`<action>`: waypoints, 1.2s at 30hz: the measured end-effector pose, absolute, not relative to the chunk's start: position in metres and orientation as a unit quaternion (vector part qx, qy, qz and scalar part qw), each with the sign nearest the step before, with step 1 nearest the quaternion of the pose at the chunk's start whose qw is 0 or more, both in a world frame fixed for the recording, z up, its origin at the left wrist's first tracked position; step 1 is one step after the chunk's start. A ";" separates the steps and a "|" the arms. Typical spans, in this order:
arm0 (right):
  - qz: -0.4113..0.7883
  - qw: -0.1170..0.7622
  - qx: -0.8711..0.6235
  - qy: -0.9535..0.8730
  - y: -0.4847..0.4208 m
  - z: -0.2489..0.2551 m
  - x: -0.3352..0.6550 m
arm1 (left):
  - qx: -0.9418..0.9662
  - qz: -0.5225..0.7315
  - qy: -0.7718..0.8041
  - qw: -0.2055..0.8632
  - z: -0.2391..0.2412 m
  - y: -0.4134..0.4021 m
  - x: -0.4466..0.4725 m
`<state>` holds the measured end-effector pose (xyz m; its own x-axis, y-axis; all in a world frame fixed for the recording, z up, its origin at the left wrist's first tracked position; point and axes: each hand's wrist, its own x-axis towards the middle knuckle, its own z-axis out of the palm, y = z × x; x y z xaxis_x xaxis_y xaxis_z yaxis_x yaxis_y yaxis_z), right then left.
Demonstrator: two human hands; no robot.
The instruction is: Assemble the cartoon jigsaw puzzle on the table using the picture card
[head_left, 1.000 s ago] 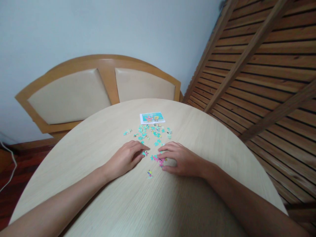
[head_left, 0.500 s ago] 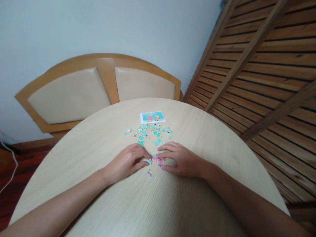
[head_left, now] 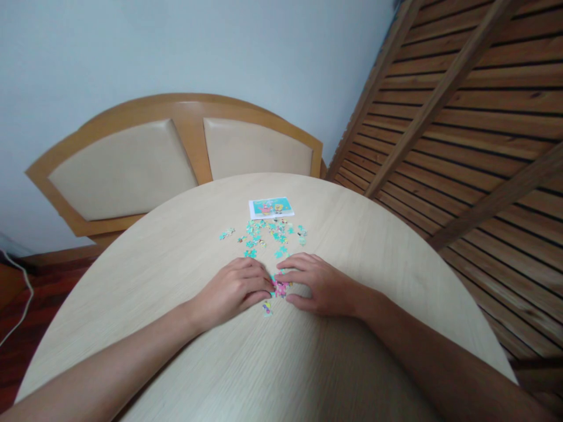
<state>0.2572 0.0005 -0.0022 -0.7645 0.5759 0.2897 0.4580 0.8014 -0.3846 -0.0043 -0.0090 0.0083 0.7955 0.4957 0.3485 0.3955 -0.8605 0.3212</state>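
My left hand (head_left: 235, 289) and my right hand (head_left: 319, 283) lie palm down on a round pale wooden table (head_left: 185, 252), fingertips almost meeting. Between the fingertips sits a small joined cluster of pink puzzle pieces (head_left: 279, 286), touched from both sides. One loose piece (head_left: 266, 307) lies just in front of it. Several loose teal puzzle pieces (head_left: 270, 233) are scattered beyond the hands. A small picture card (head_left: 271, 207) lies farther back.
A wooden chair back with two beige pads (head_left: 171, 161) stands behind the table against a pale blue wall. A slatted wooden panel (head_left: 475, 117) leans at the right. A white cable (head_left: 17, 293) hangs at the far left.
My left hand slid right, pushing a piece up to the pink cluster. My right hand shifted slightly left, so the fingertips now nearly meet.
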 end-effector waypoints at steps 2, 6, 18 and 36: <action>0.145 0.204 -0.275 -0.928 0.001 -0.003 0.257 | 0.941 0.218 0.233 0.111 0.009 -0.009 -0.003; 0.136 0.212 -0.263 -0.931 0.001 -0.006 0.257 | 0.944 0.222 0.224 0.101 0.008 -0.010 -0.001; 0.145 0.198 -0.270 -0.931 0.001 -0.004 0.259 | 0.953 0.191 0.211 0.104 0.013 -0.005 -0.013; 0.179 0.212 -0.301 -0.912 0.002 0.005 0.258 | 0.926 0.179 0.329 0.043 -0.002 0.016 -0.035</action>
<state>0.2584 0.0018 0.0051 -0.7287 0.6257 0.2782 0.4738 0.7540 -0.4550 -0.0346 0.0156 -0.0022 0.7190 0.6253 0.3033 0.5944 -0.7794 0.1980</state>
